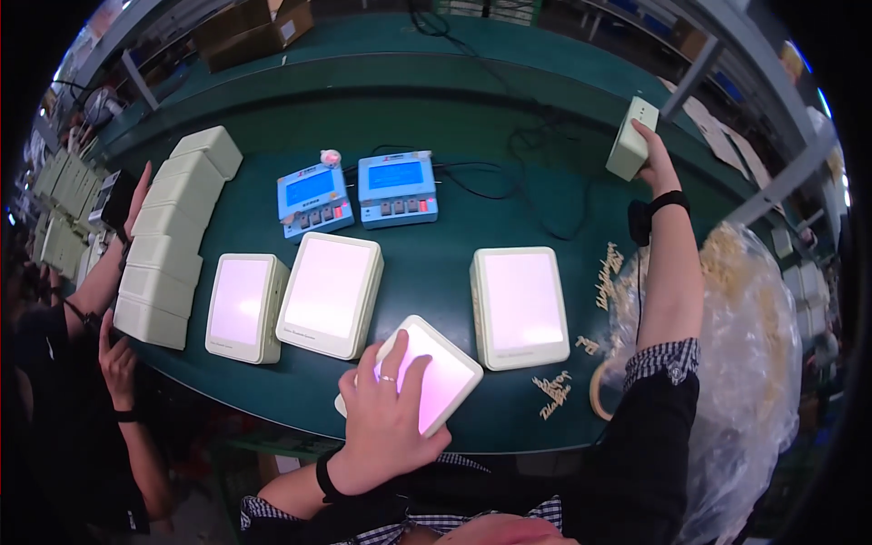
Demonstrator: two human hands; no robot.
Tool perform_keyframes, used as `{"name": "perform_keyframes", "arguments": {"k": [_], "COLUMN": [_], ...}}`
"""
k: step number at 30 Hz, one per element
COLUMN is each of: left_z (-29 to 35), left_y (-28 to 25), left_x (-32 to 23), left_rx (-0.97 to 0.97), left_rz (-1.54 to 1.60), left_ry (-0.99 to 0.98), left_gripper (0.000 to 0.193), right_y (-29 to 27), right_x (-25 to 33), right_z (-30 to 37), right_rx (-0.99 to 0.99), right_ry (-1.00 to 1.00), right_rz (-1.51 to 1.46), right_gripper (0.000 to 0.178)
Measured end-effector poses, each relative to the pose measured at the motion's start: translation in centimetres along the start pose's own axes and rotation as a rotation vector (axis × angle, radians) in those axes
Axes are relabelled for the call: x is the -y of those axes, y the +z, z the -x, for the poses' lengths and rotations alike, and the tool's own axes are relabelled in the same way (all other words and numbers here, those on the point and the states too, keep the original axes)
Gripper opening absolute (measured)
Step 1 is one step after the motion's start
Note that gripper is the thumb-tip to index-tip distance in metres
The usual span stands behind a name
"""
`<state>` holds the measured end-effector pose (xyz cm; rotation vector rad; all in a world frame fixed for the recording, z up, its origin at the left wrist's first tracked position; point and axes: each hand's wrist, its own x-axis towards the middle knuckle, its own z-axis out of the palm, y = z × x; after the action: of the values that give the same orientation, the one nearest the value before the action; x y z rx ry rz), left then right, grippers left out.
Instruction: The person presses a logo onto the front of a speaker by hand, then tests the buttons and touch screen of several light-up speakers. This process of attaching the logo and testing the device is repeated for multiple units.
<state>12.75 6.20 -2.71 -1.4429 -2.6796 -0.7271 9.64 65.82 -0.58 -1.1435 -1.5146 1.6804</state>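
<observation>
Green bench: before blue meters, my left hand clamps angled, pink-lit cream device; right of them, my right hand clamps cream box.

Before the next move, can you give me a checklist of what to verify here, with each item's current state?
1. Right hand gripping the pale device: ok, fingers wrapped on it.
2. Screen of that device lit: cannot tell, no screen is visible from here.
3. Left hand touching the slanted device: ok, fingers spread across its lit screen.
4. Slanted device's screen unobstructed: not ok, fingers cover part.
5. Three other devices lit: ok, all glowing.
6. Two blue boxes with displays on: ok.
</observation>
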Motion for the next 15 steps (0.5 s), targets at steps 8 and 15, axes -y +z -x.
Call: {"name": "perform_keyframes", "arguments": {"k": [8, 15], "left_z": [-0.6, 0.0], "left_y": [0.6, 0.1], "left_x": [0.6, 0.2], "left_rx": [-0.034, -0.102], "left_rz": [0.067, 0.148], "left_ry": [0.075, 0.086], "left_gripper": [0.078, 0.072], "right_y": [-8.7, -3.3], "right_x": [-1.4, 8.5], "right_z": [-12.3, 3.1], "right_rx": [-0.290, -0.077], "right_ry": [-0.265, -0.659], "right_rz": [0.798, 0.971], "right_gripper": [0.078, 0.081]}}
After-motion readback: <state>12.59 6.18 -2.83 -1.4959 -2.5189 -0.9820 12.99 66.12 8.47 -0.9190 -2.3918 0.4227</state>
